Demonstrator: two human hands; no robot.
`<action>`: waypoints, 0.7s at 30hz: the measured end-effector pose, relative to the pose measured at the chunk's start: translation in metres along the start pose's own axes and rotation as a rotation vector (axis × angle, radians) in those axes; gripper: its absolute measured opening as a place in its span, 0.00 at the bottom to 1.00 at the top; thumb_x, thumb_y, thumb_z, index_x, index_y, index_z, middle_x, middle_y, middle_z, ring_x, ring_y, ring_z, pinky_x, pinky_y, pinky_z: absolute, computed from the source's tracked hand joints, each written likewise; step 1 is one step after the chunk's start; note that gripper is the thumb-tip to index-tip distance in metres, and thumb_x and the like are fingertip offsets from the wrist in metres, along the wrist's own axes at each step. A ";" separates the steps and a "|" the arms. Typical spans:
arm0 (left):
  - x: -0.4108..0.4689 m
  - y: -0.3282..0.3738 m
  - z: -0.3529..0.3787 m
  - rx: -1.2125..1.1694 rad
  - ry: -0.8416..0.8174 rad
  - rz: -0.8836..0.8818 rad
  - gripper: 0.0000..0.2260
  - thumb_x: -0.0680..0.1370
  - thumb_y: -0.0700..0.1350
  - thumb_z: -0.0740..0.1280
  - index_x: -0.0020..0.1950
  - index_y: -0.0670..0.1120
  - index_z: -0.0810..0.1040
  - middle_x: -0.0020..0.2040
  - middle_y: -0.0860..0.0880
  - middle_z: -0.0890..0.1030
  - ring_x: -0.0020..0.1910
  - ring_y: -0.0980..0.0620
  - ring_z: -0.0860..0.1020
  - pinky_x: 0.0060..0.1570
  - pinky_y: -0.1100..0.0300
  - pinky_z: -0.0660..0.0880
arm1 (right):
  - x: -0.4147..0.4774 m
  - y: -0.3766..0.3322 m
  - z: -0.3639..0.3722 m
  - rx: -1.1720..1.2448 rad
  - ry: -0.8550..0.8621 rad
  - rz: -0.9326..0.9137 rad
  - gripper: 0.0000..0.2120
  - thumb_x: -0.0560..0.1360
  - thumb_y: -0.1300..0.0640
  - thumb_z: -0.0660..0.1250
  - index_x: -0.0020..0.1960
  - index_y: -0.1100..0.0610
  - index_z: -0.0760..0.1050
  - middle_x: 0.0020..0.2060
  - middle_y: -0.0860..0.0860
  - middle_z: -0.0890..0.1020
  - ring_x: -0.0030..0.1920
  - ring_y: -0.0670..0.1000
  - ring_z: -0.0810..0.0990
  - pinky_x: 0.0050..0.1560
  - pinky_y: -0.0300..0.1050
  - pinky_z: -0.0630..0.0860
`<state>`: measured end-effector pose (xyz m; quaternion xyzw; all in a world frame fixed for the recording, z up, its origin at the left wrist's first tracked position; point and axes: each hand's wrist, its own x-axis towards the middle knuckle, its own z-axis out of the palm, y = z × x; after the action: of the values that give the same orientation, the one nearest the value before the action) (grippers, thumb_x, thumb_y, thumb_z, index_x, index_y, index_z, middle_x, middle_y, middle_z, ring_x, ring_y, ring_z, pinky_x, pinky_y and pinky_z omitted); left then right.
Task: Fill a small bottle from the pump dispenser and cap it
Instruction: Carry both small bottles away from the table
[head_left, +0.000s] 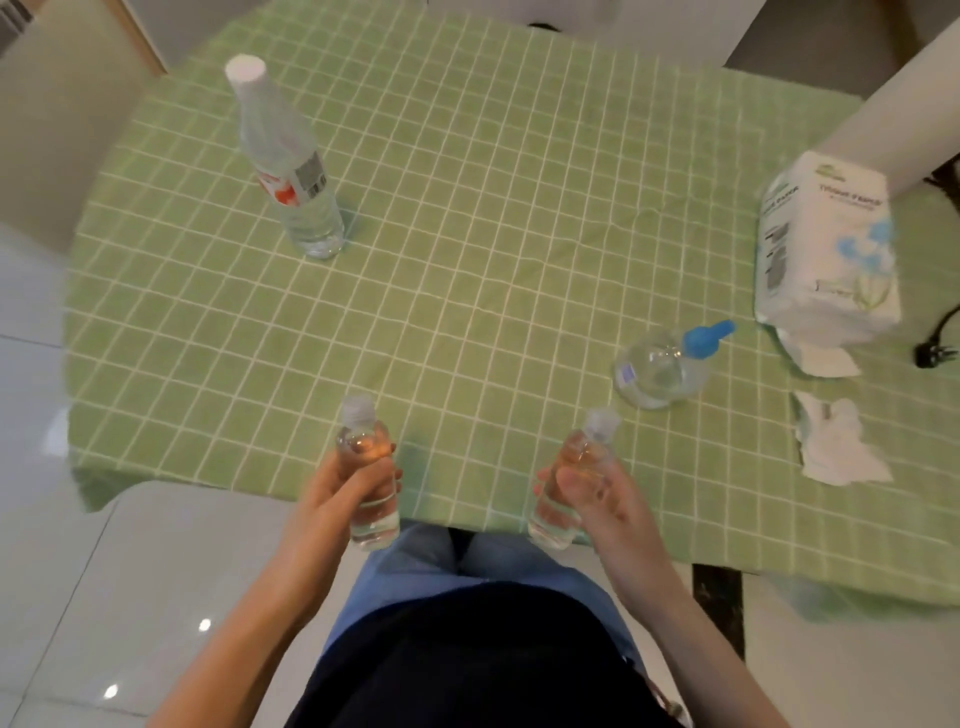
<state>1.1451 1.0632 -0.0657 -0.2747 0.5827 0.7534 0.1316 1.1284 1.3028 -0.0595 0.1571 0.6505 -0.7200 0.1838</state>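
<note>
Fingers (387, 470) of left hand (337, 488) and right hand (592, 493) each wrapped around one capped small bottle (366, 467) (566, 483) at surface (467, 260) near edge, pump dispenser (660, 369) right, beyond the right hand.

Glossy white floor tiles (62, 597), green-clothed table (493, 208)

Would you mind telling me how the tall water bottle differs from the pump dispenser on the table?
The water bottle is tall and slim with a white cap and a red-and-white label; the pump dispenser is low and round with a blue pump head. The water bottle stands at the far left of the green checked cloth, while the pump dispenser sits nearer, to the right, close to the tissue pack. Both are clear plastic, stand on the cloth, and neither is touched by a hand.
</note>
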 end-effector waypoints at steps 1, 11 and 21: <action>-0.002 -0.007 -0.002 -0.007 0.023 -0.017 0.10 0.66 0.50 0.68 0.46 0.55 0.82 0.40 0.53 0.84 0.45 0.52 0.81 0.48 0.56 0.74 | -0.003 0.007 -0.002 -0.017 0.010 0.032 0.11 0.74 0.59 0.65 0.56 0.52 0.75 0.42 0.48 0.85 0.46 0.46 0.84 0.45 0.37 0.80; -0.021 -0.042 0.006 -0.054 0.096 -0.046 0.12 0.69 0.49 0.67 0.51 0.49 0.79 0.37 0.53 0.84 0.41 0.54 0.82 0.44 0.54 0.76 | -0.010 0.032 -0.014 -0.049 -0.078 0.175 0.15 0.68 0.50 0.68 0.53 0.52 0.75 0.39 0.44 0.86 0.41 0.43 0.85 0.38 0.33 0.78; -0.043 -0.055 -0.001 -0.112 0.266 0.002 0.06 0.78 0.41 0.62 0.49 0.48 0.78 0.36 0.53 0.84 0.38 0.56 0.82 0.45 0.54 0.74 | 0.001 0.026 -0.001 -0.130 -0.225 0.176 0.05 0.76 0.59 0.66 0.52 0.55 0.74 0.37 0.46 0.85 0.39 0.40 0.84 0.37 0.31 0.76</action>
<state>1.2088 1.0838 -0.0862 -0.3785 0.5523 0.7419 0.0369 1.1392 1.3011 -0.0826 0.1194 0.6548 -0.6705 0.3277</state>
